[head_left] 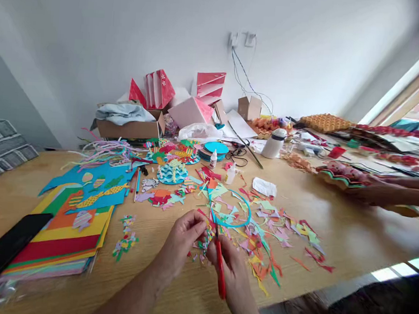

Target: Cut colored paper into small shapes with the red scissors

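Note:
My right hand (236, 274) holds red-handled scissors (220, 264), their blades pointing away from me over the scraps. Just left of the blades, the thumb and fingers of my left hand (185, 236) are pinched together; what they hold, if anything, is too small to make out. Tiny cut paper bits (199, 246) lie under and between both hands. Beyond the scissors, a thin blue paper ring (250, 211) rests among colourful paper scraps (261, 245). Two small glue bottles (230, 173) stand behind the ring, near a folded white tissue (264, 187).
At left, a black phone (10, 246) lies on stacked coloured paper (58, 249). Decorated blue discs (173, 173), pipe cleaners (105, 150) and a cardboard box (129, 129) sit farther back. On the right, another person's hands (374, 191) hold a layered, ruffled paper piece (346, 177).

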`<state>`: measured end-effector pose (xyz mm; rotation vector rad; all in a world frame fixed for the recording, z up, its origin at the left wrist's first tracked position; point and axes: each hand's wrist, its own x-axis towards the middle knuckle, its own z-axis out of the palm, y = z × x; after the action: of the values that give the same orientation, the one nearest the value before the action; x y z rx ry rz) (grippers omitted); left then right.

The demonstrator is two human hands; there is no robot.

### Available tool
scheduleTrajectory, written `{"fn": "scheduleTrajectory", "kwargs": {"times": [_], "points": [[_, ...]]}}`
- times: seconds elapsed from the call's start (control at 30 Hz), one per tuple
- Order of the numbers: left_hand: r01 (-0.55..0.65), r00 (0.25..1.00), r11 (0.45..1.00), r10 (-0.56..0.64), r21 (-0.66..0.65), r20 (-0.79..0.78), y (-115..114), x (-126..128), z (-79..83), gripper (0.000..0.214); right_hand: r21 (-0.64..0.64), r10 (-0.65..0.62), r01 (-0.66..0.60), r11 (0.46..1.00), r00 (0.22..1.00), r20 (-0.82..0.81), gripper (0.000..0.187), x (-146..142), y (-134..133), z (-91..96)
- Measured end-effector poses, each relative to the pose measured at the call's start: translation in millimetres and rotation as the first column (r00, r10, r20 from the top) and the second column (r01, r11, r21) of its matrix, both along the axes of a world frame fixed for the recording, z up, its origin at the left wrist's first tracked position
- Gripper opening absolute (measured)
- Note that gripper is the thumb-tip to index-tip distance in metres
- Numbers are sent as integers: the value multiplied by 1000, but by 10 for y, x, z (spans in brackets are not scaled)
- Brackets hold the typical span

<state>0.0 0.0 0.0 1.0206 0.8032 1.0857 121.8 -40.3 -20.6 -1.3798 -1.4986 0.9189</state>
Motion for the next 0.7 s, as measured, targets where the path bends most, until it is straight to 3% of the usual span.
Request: {"fn": "scheduleTrajectory", "kwargs": {"times": [0.2, 0.7], "points": [[-55, 996, 998, 55, 1, 70, -40, 53, 79, 12, 20, 23, -23, 1000, 999, -26, 21, -87, -23, -55], [-17, 995, 1000, 19, -23, 97, -63, 96, 82, 10, 16, 22, -20, 1000, 997, -78, 25, -79, 50, -202]]}}
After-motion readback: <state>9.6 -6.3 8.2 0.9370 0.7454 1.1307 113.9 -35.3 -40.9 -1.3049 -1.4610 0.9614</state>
